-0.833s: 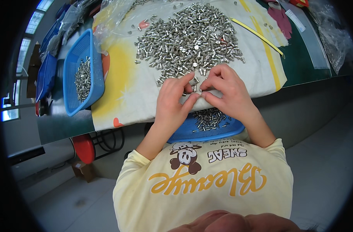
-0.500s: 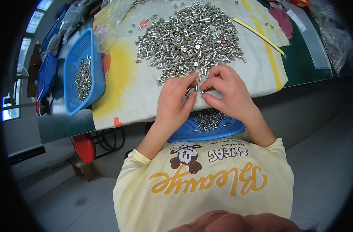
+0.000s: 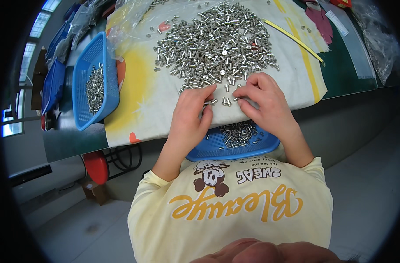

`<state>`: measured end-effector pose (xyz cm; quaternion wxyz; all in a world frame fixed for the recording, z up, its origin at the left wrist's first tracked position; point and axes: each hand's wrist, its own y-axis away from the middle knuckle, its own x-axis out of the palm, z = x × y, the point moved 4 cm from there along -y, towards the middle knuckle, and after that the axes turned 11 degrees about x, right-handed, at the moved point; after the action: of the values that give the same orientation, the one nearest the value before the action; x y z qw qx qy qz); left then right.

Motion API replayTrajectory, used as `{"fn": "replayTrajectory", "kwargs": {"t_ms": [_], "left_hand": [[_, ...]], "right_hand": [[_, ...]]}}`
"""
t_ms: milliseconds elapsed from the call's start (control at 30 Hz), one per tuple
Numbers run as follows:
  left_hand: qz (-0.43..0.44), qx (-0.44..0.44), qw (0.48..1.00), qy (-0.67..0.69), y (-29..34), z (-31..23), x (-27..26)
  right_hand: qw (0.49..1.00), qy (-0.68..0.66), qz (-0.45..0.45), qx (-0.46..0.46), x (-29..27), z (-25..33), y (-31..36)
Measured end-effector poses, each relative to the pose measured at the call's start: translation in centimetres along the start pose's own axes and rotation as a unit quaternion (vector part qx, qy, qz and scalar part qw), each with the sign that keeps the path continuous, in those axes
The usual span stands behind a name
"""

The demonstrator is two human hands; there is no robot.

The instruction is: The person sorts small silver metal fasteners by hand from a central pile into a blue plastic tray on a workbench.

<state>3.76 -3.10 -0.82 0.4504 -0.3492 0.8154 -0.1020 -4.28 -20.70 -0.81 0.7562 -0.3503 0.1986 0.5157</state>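
Observation:
Small silver headed fasteners, screw- or rivet-like, form a large pile (image 3: 217, 48) on a pale, yellow-patterned cloth (image 3: 158, 114). Just below it, a small cluster of fasteners (image 3: 226, 101) sits between my hands. My left hand (image 3: 191, 109) rests on the cloth to the left of them, thumb and forefinger apart, with a couple of fasteners (image 3: 212, 102) in the gap; its other fingers are hidden. On the other side my right hand (image 3: 264, 100) has its thumb and fingertips closed around one fastener (image 3: 236, 99). A blue basket (image 3: 202, 151) holding more fasteners stands below the table edge, near my body.
Another blue basket (image 3: 111, 94) with fasteners stands at the left. A yellow strip (image 3: 294, 41) lies right of the pile, with a maroon cloth item (image 3: 319, 24) beyond. Clear plastic sheeting (image 3: 125, 28) covers the far left. A red stool (image 3: 96, 168) stands below the table.
My hands have drawn apart, the left one moving left and the right one moving right. The small cluster of fasteners between them is now in plain sight.

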Motion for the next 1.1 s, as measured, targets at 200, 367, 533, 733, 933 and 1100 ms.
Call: {"fn": "replayTrajectory", "kwargs": {"t_ms": [200, 367, 533, 733, 933, 1100], "left_hand": [[0.014, -0.003, 1.0, -0.013, -0.36, -0.19, 0.27], [-0.013, 0.035, 0.999, 0.002, -0.77, -0.15, 0.38], [-0.001, 0.042, 0.999, 0.008, -0.96, -0.2, 0.54], [-0.003, 0.007, 1.0, 0.025, -0.66, 0.14, 0.7], [-0.009, -0.009, 1.0, 0.025, -0.66, 0.3, 0.65], [-0.013, -0.006, 1.0, 0.027, -0.59, 0.01, 0.5]], "right_hand": [[1.0, -0.015, 0.009, 0.024, -0.13, 0.3, 0.33], [1.0, -0.017, 0.007, 0.02, 0.11, 0.43, 0.31], [1.0, -0.011, 0.005, 0.018, 0.32, 0.35, 0.35], [1.0, -0.012, 0.006, 0.027, 0.19, 0.24, 0.32], [0.999, -0.019, 0.012, 0.032, 0.17, 0.23, 0.3], [0.999, -0.019, 0.007, 0.037, 0.11, 0.26, 0.38]]}}
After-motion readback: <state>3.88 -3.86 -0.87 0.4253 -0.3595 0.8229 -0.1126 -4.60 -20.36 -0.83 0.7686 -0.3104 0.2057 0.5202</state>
